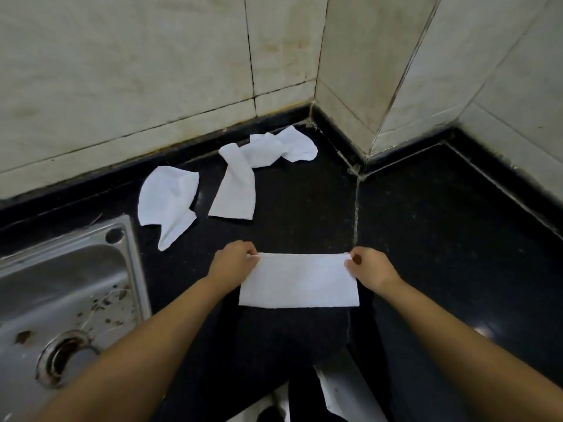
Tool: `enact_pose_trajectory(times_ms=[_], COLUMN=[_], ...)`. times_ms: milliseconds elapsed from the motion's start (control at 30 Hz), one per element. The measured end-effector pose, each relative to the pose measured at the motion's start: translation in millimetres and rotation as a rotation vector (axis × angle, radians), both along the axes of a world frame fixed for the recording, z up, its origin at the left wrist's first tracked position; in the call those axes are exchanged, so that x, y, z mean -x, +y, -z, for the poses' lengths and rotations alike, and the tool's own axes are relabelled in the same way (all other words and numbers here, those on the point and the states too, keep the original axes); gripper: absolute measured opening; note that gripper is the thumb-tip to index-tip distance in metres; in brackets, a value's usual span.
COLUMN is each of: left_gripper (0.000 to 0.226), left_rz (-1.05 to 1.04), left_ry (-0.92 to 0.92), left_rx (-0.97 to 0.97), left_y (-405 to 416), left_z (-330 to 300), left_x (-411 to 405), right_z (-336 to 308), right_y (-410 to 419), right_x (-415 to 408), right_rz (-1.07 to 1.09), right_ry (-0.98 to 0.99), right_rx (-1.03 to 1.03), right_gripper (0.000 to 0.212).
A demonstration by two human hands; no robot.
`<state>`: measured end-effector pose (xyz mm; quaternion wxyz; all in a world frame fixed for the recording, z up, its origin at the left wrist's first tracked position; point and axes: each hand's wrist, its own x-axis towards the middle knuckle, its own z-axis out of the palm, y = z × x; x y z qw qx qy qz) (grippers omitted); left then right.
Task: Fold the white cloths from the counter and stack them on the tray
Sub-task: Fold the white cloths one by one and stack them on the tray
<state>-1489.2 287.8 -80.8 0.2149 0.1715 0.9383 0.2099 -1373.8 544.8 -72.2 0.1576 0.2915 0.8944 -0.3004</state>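
A white cloth (300, 281), folded into a flat rectangle, is held up in front of me above the near edge of the black counter (426, 226). My left hand (234, 261) pinches its upper left corner and my right hand (370, 268) pinches its upper right corner. Farther back on the counter lie three loose white cloths: a crumpled one (166, 202) on the left, a long one (236, 190) in the middle, and a bunched one (281, 147) near the wall corner. No tray is in view.
A steel sink (61, 287) with a stained basin and drain is set into the counter at the left. Tiled walls (152, 71) enclose the counter at the back and right. The counter forms an inside corner at the back.
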Motion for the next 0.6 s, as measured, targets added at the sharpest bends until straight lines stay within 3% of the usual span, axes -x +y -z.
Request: enact_pose_trajectory(times_ms=[100, 200, 367, 500, 600], left_gripper=[0.024, 0.044, 0.057, 0.061, 0.056], left_rz=[-0.007, -0.146, -0.258, -0.277, -0.289], left_ry=[0.162, 0.211, 0.19, 0.234, 0.219], left_rx=[0.106, 0.106, 0.147, 0.22, 0.217], left_y=[2.1, -2.4, -21.5, -27.3, -24.9], left_z=[11.5, 14.5, 18.6, 25.0, 24.4], left_x=[-11.9, -29.8, -71.1, -91.0, -91.9], right_z=[4.3, 0.3, -3.4, 11.6, 15.4], right_y=[-5.6, -15.7, -77.6, -133.7, -150.2], right_x=[2.1, 11.5, 56.9, 81.5, 87.6], right_rz=[-0.097, -0.287, -0.584, -0.647, -0.664], right_ry=[-0.001, 0.076, 0.139, 0.078, 0.04], right_rx=[-0.209, -0.423, -0.265, -0.249, -0.284], right_gripper=[0.018, 0.031, 0.041, 0.049, 0.039])
